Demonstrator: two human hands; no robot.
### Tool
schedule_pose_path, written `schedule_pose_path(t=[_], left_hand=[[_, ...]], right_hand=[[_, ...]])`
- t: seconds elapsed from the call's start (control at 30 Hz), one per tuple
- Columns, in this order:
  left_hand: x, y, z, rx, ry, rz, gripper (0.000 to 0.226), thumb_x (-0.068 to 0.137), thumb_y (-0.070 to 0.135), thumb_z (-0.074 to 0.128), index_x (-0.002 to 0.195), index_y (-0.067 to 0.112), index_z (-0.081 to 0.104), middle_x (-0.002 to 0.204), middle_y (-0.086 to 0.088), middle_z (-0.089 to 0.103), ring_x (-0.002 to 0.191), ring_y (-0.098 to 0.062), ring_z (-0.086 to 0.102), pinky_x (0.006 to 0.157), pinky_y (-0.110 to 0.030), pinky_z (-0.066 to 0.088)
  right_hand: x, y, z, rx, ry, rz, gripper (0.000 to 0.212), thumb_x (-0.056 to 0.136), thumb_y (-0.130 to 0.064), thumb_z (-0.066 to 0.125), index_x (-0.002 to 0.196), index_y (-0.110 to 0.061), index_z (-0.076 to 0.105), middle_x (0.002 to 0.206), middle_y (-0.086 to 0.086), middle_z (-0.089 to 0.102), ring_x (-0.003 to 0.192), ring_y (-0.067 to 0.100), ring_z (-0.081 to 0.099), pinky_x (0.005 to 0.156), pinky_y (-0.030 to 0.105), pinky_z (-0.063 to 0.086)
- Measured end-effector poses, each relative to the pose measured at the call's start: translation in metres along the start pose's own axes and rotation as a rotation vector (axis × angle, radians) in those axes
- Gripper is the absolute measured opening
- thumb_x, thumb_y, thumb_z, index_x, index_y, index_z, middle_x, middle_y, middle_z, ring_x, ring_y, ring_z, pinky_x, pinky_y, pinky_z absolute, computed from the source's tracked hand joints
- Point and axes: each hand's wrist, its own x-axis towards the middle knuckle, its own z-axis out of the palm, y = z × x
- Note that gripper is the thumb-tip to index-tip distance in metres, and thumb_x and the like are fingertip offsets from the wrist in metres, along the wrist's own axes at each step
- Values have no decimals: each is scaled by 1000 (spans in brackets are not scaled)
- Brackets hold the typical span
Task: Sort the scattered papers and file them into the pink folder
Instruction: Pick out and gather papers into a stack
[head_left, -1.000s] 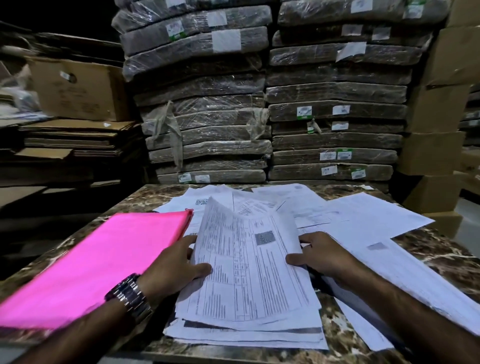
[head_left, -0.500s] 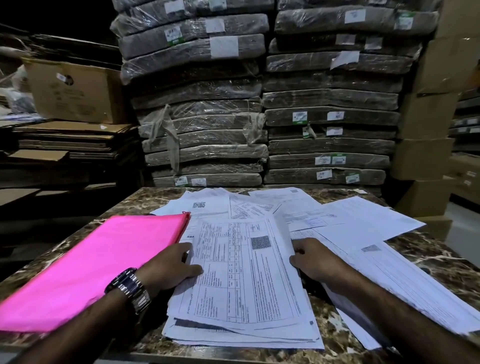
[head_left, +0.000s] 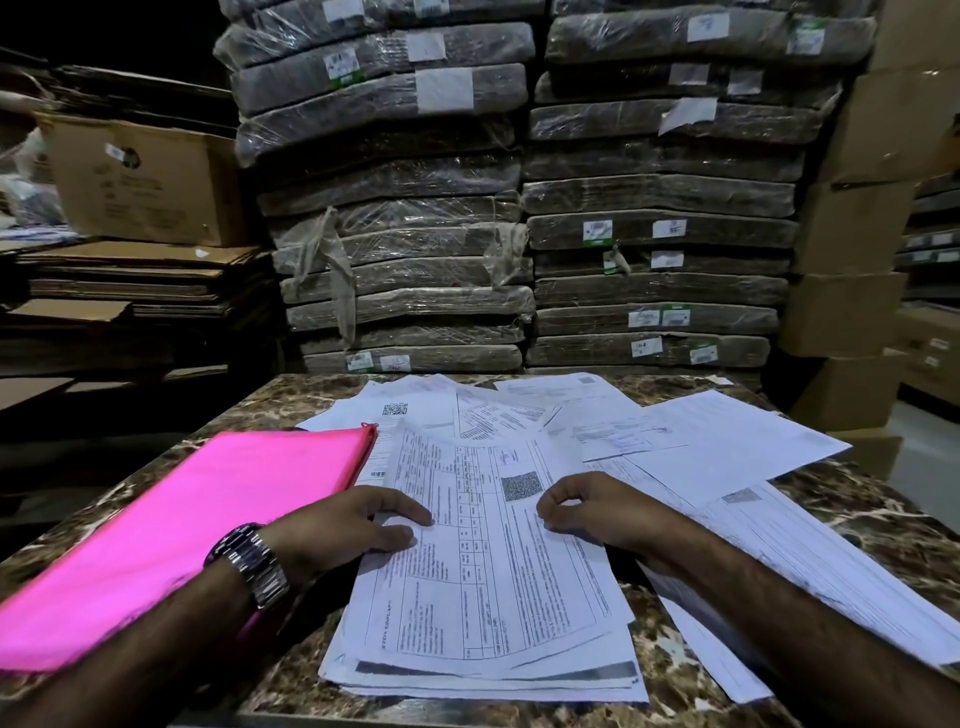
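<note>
on the marble tabletop (head_left: 857, 519), just right of the closed pink folder (head_left: 208, 525), a stack of printed forms (head_left: 493, 597) lies under both hands. the left hand (head_left: 353, 530) presses near-straight fingers on its left edge. the right hand (head_left: 597, 512) curls at the right edge; whether it pinches a sheet i cannot tell. squaring the stack seems the step in hand. next, gather the loose sheets (head_left: 727, 441) fanned beyond, then open the folder. the forms look thin and misaligned.
</note>
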Motion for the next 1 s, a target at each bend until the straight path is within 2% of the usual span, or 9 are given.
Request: schedule_pose_path(t=[0.13,0.2,0.3,0.4,0.53,0.63,0.7,0.87,1.0], left_hand=[[-1,-1,-3,-12,20,-11,24,89,12,65,113,17,66,99,2,63,77,-7,60,67,-15,50],[-1,-1,-3,153,96,-5,34,85,20,71,118,26,61,109,7,59,86,-7,62,67,-14,49],[-2,-1,-5,376,189,-12,54,78,35,76,126,34,51,116,5,54,95,-9,57,67,-18,43],[-2,-1,-4,517,223,-34,67,74,44,77,132,33,45,113,5,52,95,-12,55,66,-18,42],[0,5,1,784,275,-9,63,71,47,78,125,23,56,106,4,54,88,-11,50,63,-18,38],[8,11,7,909,309,8,70,68,52,79,126,21,56,121,-3,54,105,-16,51,79,-24,44],[13,25,16,870,292,53,65,71,50,77,126,23,56,123,0,54,106,-14,52,86,-25,45],[33,71,64,663,165,240,49,78,41,75,121,22,62,111,6,61,97,-11,59,86,-27,50],[59,98,110,647,78,350,44,79,41,74,118,21,64,105,7,65,93,-10,61,78,-21,48]], right_hand=[[-1,0,-1,13,9,-20,7,89,-11,66,91,-6,70,94,6,71,83,13,66,79,20,52],[-5,1,0,-22,21,-25,5,88,-9,66,89,-8,71,94,6,72,80,11,67,69,14,52],[-8,2,-1,-149,61,-43,3,83,-12,71,85,-14,73,93,8,73,74,13,62,66,20,45],[-11,4,-1,-338,129,-72,19,80,-19,76,98,-16,71,101,-6,64,88,5,57,72,20,41],[-18,6,1,-492,196,-100,38,77,-28,78,110,-18,62,118,-4,59,97,7,50,69,17,39],[-20,5,-5,-553,250,-82,52,75,-35,78,119,-19,56,115,-2,57,92,11,51,74,22,41],[-21,4,-17,-534,284,-52,49,76,-37,78,116,-18,59,105,-2,56,88,12,53,72,22,41],[-29,7,-66,-431,368,108,39,80,-40,74,102,-9,68,83,2,66,73,13,61,57,22,43],[-37,28,-108,-575,499,236,37,79,-39,73,85,-2,70,93,14,72,90,25,66,69,28,47]])
